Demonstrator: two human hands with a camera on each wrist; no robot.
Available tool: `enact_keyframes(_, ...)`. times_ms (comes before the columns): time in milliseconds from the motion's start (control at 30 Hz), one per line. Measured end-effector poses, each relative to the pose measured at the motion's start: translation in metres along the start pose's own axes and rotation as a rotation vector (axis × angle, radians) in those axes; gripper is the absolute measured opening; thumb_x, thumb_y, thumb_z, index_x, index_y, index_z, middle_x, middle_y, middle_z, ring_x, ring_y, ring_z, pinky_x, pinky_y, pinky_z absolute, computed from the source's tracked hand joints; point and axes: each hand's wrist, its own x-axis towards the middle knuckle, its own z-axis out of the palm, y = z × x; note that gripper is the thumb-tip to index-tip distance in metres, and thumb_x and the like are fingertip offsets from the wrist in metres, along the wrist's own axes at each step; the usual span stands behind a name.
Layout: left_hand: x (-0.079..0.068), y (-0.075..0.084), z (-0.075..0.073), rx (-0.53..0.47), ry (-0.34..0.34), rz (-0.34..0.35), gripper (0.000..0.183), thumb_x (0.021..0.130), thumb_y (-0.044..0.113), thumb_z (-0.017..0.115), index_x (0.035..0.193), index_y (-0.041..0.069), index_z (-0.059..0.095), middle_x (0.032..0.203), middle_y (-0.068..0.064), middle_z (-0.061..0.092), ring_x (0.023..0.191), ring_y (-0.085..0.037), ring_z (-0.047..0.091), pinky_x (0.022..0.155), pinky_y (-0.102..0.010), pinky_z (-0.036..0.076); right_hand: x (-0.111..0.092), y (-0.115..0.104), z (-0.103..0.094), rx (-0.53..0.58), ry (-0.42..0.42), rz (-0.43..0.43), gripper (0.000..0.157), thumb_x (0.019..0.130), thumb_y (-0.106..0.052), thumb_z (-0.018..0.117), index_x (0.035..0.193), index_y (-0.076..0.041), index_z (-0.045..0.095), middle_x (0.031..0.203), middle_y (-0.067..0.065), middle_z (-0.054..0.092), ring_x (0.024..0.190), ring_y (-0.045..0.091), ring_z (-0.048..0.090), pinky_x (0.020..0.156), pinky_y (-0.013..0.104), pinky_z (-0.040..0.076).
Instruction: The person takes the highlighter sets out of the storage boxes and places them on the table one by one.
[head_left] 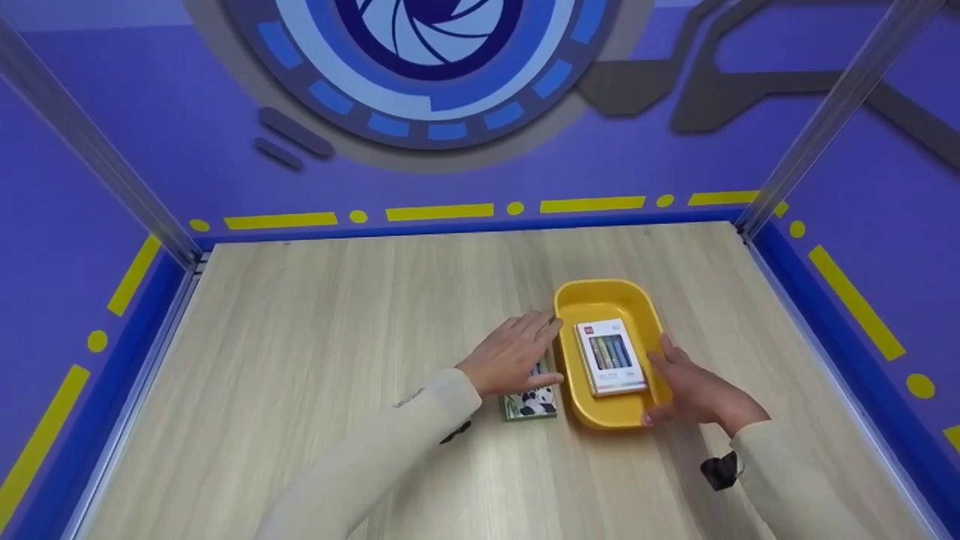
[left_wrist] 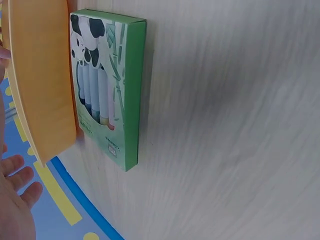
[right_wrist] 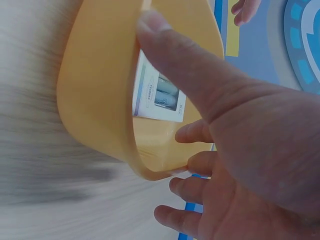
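A yellow plastic basin (head_left: 646,300) stands on the table, right of centre. Inside it lies a white box of coloured pens or crayons (head_left: 611,356) with a window in its front. Close against the basin's left side is a green panda-print box of pens (left_wrist: 131,95), flat on the table and partly covered by my left hand in the head view. My left hand (head_left: 510,358) reaches over that box with extended fingers near the basin's left rim. At the right side, my right hand (head_left: 697,390) touches the rim with its thumb, its fingers spread and loosely bent.
The wood-grain table (head_left: 337,337) is enclosed by purple-blue printed panels (head_left: 150,112) at the back and both sides. Metal posts (head_left: 832,112) rise at the back corners.
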Motion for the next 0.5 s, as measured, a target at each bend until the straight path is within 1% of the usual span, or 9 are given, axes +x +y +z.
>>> enact_keyframes(200, 0.007, 0.006, 0.004, 0.003, 0.010, 0.010, 0.088, 0.090, 0.071, 0.039, 0.156, 0.016, 0.017, 0.161, -0.005, 0.024, 0.148, -0.020, 0.026, 0.120, -0.038, 0.026, -0.002, 0.001, -0.001, 0.026, 0.004, 0.002, 0.115, 0.070, -0.042, 0.083, 0.154, -0.003, 0.015, 0.160, 0.024, -0.013, 0.145, 0.049, 0.001, 0.114, 0.065, 0.010)
enact_keyframes(300, 0.010, 0.009, 0.005, 0.010, 0.023, 0.011, 0.088, 0.090, 0.070, 0.040, 0.155, 0.016, 0.018, 0.161, -0.004, 0.023, 0.148, -0.019, 0.026, 0.120, -0.037, 0.026, -0.003, 0.001, -0.001, 0.034, 0.008, 0.007, 0.116, 0.069, -0.043, 0.083, 0.154, -0.004, 0.014, 0.160, 0.023, -0.014, 0.145, 0.049, 0.002, 0.114, 0.065, 0.010)
enact_keyframes(400, 0.012, 0.011, 0.006, -0.004, 0.024, 0.010, 0.088, 0.090, 0.070, 0.041, 0.155, 0.015, 0.019, 0.161, -0.004, 0.023, 0.148, -0.020, 0.026, 0.120, -0.038, 0.026, -0.002, 0.001, -0.002, 0.039, 0.008, 0.000, 0.118, 0.067, -0.045, 0.083, 0.154, -0.005, 0.015, 0.160, 0.023, -0.014, 0.145, 0.049, 0.001, 0.114, 0.065, 0.010)
enact_keyframes(500, 0.013, 0.013, 0.005, -0.027, 0.004, 0.000, 0.088, 0.090, 0.069, 0.043, 0.155, 0.015, 0.018, 0.162, -0.004, 0.021, 0.148, -0.020, 0.025, 0.120, -0.038, 0.026, 0.001, 0.000, -0.002, 0.051, 0.003, -0.018, 0.120, 0.064, -0.048, 0.083, 0.154, -0.004, 0.016, 0.160, 0.023, -0.014, 0.146, 0.049, 0.001, 0.114, 0.065, 0.010)
